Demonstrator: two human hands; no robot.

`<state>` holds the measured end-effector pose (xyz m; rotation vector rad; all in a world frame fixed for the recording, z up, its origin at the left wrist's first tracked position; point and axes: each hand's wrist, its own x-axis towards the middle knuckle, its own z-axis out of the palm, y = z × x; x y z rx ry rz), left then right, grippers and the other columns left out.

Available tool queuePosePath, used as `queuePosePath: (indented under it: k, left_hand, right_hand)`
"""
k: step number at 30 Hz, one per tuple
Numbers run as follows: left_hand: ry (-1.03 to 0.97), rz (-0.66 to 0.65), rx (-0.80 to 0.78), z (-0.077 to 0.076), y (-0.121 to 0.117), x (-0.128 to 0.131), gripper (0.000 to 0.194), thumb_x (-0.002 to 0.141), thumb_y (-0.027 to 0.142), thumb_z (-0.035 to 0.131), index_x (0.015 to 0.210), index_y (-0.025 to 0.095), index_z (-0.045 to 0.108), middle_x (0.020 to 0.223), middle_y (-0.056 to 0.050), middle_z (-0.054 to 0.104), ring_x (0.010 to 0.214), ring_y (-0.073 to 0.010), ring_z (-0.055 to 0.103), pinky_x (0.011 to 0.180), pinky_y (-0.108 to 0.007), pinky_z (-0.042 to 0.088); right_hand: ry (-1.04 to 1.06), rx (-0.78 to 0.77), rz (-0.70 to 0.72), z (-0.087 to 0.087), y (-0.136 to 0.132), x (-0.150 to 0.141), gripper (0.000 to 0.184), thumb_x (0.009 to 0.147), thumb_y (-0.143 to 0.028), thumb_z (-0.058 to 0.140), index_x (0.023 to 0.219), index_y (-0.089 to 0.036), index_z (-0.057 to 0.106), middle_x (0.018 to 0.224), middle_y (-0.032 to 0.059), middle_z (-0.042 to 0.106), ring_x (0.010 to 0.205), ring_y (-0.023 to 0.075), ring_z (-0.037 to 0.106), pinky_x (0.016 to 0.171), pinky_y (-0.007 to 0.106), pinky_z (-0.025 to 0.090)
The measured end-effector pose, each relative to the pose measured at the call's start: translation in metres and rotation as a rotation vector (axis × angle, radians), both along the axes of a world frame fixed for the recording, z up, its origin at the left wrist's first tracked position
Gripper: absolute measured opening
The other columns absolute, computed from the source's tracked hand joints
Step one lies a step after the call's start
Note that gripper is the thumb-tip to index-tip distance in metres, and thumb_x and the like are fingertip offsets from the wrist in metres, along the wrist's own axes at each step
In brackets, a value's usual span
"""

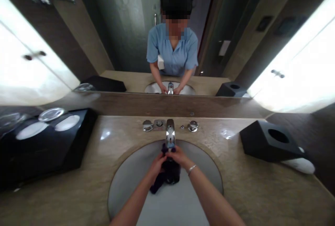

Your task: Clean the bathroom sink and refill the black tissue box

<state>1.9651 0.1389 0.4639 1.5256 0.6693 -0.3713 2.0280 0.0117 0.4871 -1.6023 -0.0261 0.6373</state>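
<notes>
Currently left hand [157,166] and right hand [179,157]: grips closed on dark purple cloth [170,174], beneath chrome faucet [170,133] at basin's [128,180] 12 o'clock.

Dark cloth [170,172] — matt, chrome faucet [170,133] — glossy

A dark purple cloth [170,172] — bunched into a twisted wad, one end trailing loose — sits just below the chrome faucet [170,132], above the basin.
</notes>
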Motion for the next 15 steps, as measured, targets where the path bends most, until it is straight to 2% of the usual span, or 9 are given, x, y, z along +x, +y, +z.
queuePosePath:
  k: [2, 4, 6, 8, 10, 12, 14, 15]
  left_hand:
    - [0.037, 0.03, 0.154, -0.019, 0.009, -0.003, 0.043, 0.092, 0.032, 0.032, 0.123, 0.012, 0.054, 0.113, -0.014, 0.066, 0.098, -0.0236, 0.064, 0.079, -0.033, 0.05]
    - [0.085, 0.074, 0.327, -0.043, 0.018, -0.007, 0.035, 0.091, 0.027, 0.037, 0.112, 0.01, 0.06, 0.115, -0.017, 0.064, 0.109, -0.0251, 0.06, 0.091, -0.034, 0.044]
    - [0.133, 0.039, 0.438, -0.065, 0.019, -0.012, 0.025, 0.086, 0.024, 0.047, 0.096, 0.01, 0.065, 0.113, -0.02, 0.064, 0.116, -0.0288, 0.055, 0.099, -0.037, 0.038]
    - [0.17, -0.036, 0.475, -0.081, 0.008, -0.015, 0.019, 0.081, 0.026, 0.055, 0.08, 0.01, 0.066, 0.104, -0.023, 0.067, 0.112, -0.0341, 0.057, 0.098, -0.041, 0.039]
    - [0.175, -0.094, 0.49, -0.091, -0.011, -0.015, 0.02, 0.077, 0.032, 0.061, 0.078, 0.012, 0.065, 0.1, -0.023, 0.068, 0.108, -0.0373, 0.059, 0.094, -0.044, 0.041]
    - [0.162, -0.112, 0.502, -0.095, -0.03, -0.013, 0.022, 0.075, 0.034, 0.063, 0.085, 0.014, 0.065, 0.104, -0.021, 0.067, 0.108, -0.0382, 0.059, 0.093, -0.046, 0.042]
    - [0.137, -0.104, 0.498, -0.096, -0.043, -0.01, 0.023, 0.074, 0.031, 0.063, 0.091, 0.015, 0.064, 0.107, -0.02, 0.066, 0.109, -0.0374, 0.058, 0.093, -0.047, 0.042]
    - [0.117, -0.093, 0.487, -0.096, -0.046, -0.007, 0.021, 0.075, 0.028, 0.061, 0.091, 0.015, 0.064, 0.107, -0.019, 0.066, 0.109, -0.0364, 0.058, 0.094, -0.046, 0.042]
  right_hand:
    - [0.053, -0.047, -0.023, 0.007, -0.033, -0.007, 0.044, 0.05, -0.028, 0.064, 0.093, -0.017, 0.063, 0.076, -0.0003, 0.066, 0.069, 0.0164, 0.058, 0.069, 0.029, 0.048]
    - [0.096, -0.113, -0.057, 0.013, -0.069, -0.012, 0.051, 0.055, -0.031, 0.06, 0.104, -0.017, 0.061, 0.075, -0.0008, 0.066, 0.068, 0.0173, 0.058, 0.066, 0.029, 0.047]
    - [0.1, -0.207, -0.067, 0.018, -0.102, -0.018, 0.05, 0.056, -0.034, 0.061, 0.104, -0.018, 0.062, 0.078, 0.0008, 0.068, 0.074, 0.0193, 0.061, 0.071, 0.03, 0.048]
    - [0.075, -0.306, -0.07, 0.015, -0.124, -0.027, 0.05, 0.056, -0.037, 0.062, 0.103, -0.019, 0.063, 0.083, 0.0034, 0.069, 0.079, 0.0221, 0.063, 0.076, 0.032, 0.05]
    - [0.004, -0.414, -0.06, 0.001, -0.129, -0.04, 0.056, 0.061, -0.04, 0.06, 0.112, -0.017, 0.061, 0.09, 0.0073, 0.069, 0.084, 0.0247, 0.064, 0.081, 0.037, 0.051]
    - [-0.124, -0.621, -0.008, -0.021, -0.119, -0.059, 0.064, 0.067, -0.041, 0.056, 0.127, -0.017, 0.053, 0.109, 0.0139, 0.064, 0.095, 0.0285, 0.063, 0.09, 0.045, 0.049]
    - [-0.258, -0.937, 0.102, -0.047, -0.1, -0.08, 0.073, 0.067, -0.039, 0.058, 0.137, -0.024, 0.045, 0.137, 0.0179, 0.045, 0.116, 0.0395, 0.052, 0.093, 0.06, 0.043]
    - [-0.324, -1.075, 0.165, -0.06, -0.09, -0.089, 0.078, 0.064, -0.037, 0.061, 0.139, -0.03, 0.041, 0.148, 0.016, 0.032, 0.126, 0.0457, 0.041, 0.091, 0.067, 0.04]
